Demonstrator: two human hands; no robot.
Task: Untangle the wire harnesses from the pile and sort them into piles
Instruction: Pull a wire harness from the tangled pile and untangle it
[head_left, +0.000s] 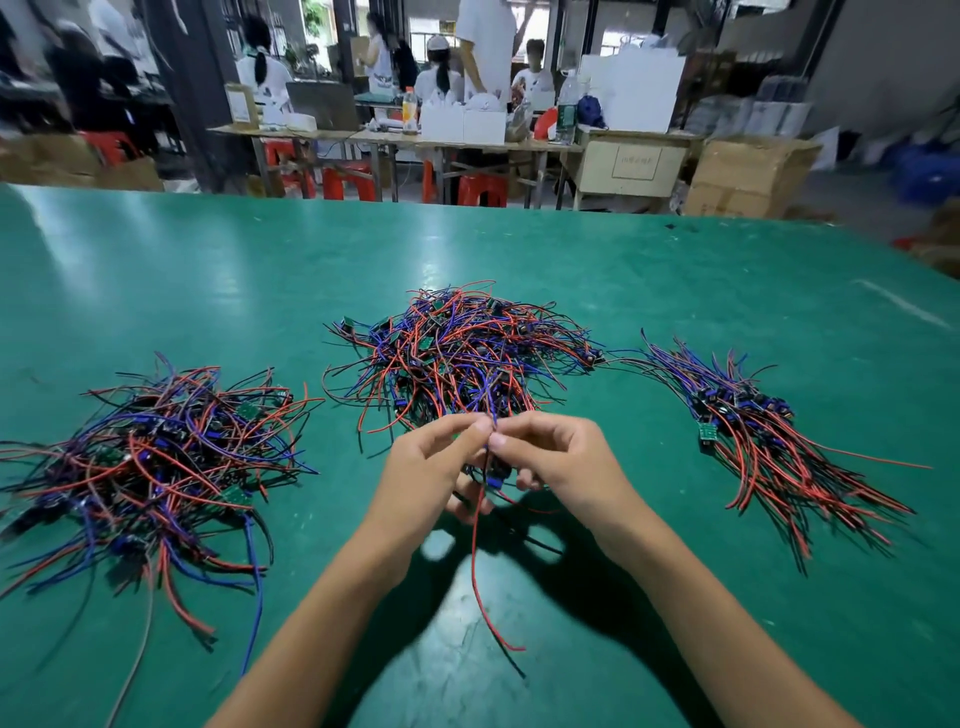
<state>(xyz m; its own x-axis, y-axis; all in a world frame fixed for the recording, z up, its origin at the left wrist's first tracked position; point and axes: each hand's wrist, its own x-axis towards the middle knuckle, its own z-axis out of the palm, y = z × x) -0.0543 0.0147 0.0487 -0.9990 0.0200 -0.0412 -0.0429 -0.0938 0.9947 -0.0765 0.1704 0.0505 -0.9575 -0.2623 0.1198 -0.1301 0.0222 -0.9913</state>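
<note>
While one harness of thin red, black and blue wires is held just above the green table mat, its blue strand is pinched between thumb and forefinger of the left hand and of the right hand, fingertips meeting at the near edge of the central tangled heap of red, blue and black wires with small green boards. A long red lead is left dangling toward the wearer. A loose second tangle is seen at left, and a neater combed bundle at right, each set well apart. Seated workers are blurred behind.
</note>
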